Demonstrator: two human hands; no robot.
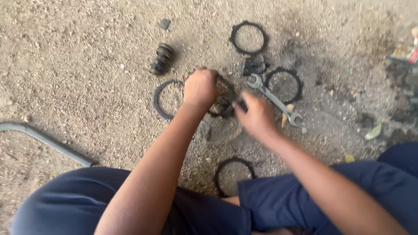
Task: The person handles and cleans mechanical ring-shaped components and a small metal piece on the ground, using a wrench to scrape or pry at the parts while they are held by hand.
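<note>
Clenched tight, my left hand (200, 88) grips the dark round part (223, 101) at the frame's centre, on the sandy ground (78, 52); my right hand (257, 116) pinches its right edge, though blur hides just how. Rings crowd close — one ring (162, 101) touching my left knuckles' side, another ring (284, 85) beyond the wrench (274, 99) at right. Open room lies in the upper left, past the ribbed rubber boot (162, 58).

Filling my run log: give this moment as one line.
left hand: grips dirty round metal part | right hand: on same part | silver double-ended wrench: on sandy ground
</note>
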